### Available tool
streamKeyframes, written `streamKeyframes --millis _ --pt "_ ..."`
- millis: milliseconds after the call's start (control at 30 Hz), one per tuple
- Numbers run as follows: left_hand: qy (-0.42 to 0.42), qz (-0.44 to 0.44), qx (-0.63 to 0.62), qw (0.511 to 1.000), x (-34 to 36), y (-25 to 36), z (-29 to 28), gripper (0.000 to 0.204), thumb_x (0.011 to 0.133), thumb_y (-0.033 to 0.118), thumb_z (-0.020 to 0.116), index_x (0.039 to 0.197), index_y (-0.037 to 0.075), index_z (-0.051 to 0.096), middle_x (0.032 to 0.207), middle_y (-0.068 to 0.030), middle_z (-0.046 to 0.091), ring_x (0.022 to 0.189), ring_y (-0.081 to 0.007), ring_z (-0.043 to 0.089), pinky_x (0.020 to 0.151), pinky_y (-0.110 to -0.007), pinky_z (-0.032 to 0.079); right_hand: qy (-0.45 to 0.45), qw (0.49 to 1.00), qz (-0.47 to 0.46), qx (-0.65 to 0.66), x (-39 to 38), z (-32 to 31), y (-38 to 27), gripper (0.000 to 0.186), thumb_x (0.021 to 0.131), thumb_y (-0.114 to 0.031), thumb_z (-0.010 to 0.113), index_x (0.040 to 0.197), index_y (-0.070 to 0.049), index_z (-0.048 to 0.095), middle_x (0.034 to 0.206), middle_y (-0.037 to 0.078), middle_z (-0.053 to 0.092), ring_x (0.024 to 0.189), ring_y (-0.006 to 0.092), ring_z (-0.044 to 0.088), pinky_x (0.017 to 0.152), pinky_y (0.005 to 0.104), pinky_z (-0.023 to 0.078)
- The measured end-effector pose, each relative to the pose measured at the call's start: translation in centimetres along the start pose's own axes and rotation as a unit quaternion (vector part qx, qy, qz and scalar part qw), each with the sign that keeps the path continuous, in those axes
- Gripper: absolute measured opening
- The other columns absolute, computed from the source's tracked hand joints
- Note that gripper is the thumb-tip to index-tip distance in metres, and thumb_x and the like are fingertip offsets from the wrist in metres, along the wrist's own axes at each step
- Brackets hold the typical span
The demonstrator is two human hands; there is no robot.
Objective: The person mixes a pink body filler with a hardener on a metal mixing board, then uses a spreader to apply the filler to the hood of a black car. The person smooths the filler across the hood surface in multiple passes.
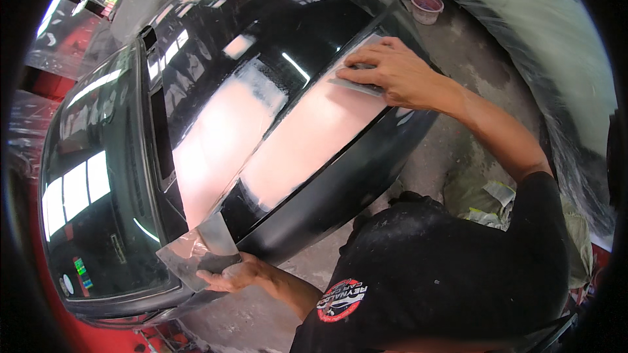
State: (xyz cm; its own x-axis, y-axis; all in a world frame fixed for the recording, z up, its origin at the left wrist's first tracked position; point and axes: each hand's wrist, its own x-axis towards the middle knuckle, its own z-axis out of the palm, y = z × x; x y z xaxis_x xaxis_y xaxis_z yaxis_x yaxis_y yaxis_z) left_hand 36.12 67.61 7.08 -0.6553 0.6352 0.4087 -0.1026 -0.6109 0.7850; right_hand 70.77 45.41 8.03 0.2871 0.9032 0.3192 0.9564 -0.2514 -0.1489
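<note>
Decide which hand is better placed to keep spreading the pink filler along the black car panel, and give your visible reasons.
Probably the right hand: it already presses a flat spreader onto the pink filler on the black car panel. The left hand holds a mixing board off the panel's near edge.

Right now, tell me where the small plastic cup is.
The cup sits on the concrete floor at the head view's upper right, beyond the right hand.
</note>
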Motion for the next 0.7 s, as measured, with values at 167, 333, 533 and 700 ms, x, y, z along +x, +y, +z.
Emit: streamKeyframes --millis 167,333,533,700 --pt "0.005 0.020 0.057 0.998 0.8 -1.1 -0.8 0.039 0.099 0.016 0.058 0.132 -0.005 0.058 0.132 -0.0221 0.048 0.122 -0.0332 0.055 0.100 -0.046 0.055 0.010 0.999 -0.013 0.048 1.9 3.7 -0.3 0.067 0.072 0.006 0.065 0.134 -0.020 0.062 0.136 0.006 0.058 0.132 0.0247 0.050 0.109 0.0461 0.033" --pt "-0.032 0.064 0.080 0.994 1.8 -2.3 -2.3 0.039 0.095 0.013 0.061 0.130 -0.006 0.059 0.131 -0.0210 0.051 0.120 -0.0305 0.056 0.098 -0.043 0.055 0.043 0.996 -0.040 0.062 0.5 4.8 -0.2 0.071 0.068 0.001 0.073 0.134 -0.022 0.062 0.136 0.007 0.058 0.132 0.0261 0.050 0.110 0.0465 0.032" --pt "-0.021 0.089 0.152 0.984 1.0 -1.6 -1.5 0.042 0.089 0.015 0.069 0.126 -0.004 0.062 0.133 -0.0196 0.054 0.118 -0.0298 0.059 0.098 -0.045 0.054 -0.085 0.992 0.007 0.094 -6.0 1.5 -2.3 0.079 0.063 0.000 0.076 0.137 -0.023 0.061 0.135 0.008 0.059 0.130 0.0256 0.051 0.110 0.0477 0.033" --pt "0.037 -0.017 -0.062 0.997 1.1 -1.4 -0.9 0.048 0.082 0.011 0.076 0.126 -0.002 0.062 0.126 -0.0196 0.062 0.119 -0.0339 0.059 0.101 -0.048 0.051 0.048 0.997 -0.040 0.052 -2.4 1.1 -0.6 0.082 0.061 0.001 0.077 0.138 -0.020 0.059 0.138 0.009 0.055 0.133 0.0283 0.048 0.111 0.0471 0.032"
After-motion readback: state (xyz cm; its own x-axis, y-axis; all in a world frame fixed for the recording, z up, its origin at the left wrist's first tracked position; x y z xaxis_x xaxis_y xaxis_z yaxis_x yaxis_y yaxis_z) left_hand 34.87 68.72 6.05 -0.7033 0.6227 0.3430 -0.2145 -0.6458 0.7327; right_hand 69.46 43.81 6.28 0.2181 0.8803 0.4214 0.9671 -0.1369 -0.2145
